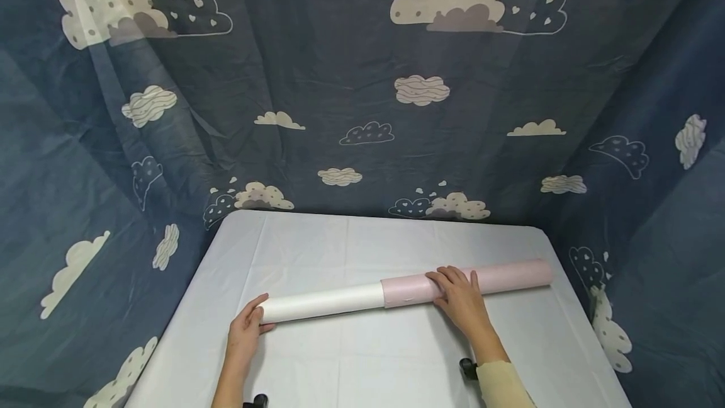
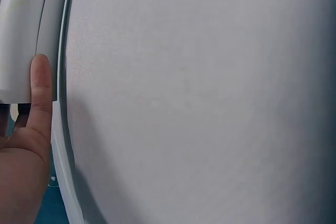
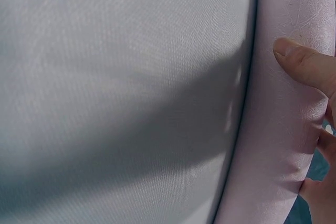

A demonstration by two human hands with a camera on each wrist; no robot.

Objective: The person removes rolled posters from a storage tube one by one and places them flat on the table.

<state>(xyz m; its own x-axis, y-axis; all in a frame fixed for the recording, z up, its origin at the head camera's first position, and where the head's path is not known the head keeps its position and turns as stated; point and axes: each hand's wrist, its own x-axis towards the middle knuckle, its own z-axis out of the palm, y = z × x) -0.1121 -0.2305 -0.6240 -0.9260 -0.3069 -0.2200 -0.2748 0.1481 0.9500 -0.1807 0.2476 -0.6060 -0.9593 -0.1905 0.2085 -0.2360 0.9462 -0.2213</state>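
Left hand [image 1: 245,331] and right hand [image 1: 461,298] reach forward, fingers curled in a grip.

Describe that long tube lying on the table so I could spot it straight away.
On the white table, before the blue cloud-print backdrop, a long roll lies crosswise. The left hand holds its white end; the right hand rests on its pink half. It is the only object there, half white, half pink.

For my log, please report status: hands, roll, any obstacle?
Left hand grips white roll end. Right hand grips pink roll. Both lie on table. No obstacle seen.
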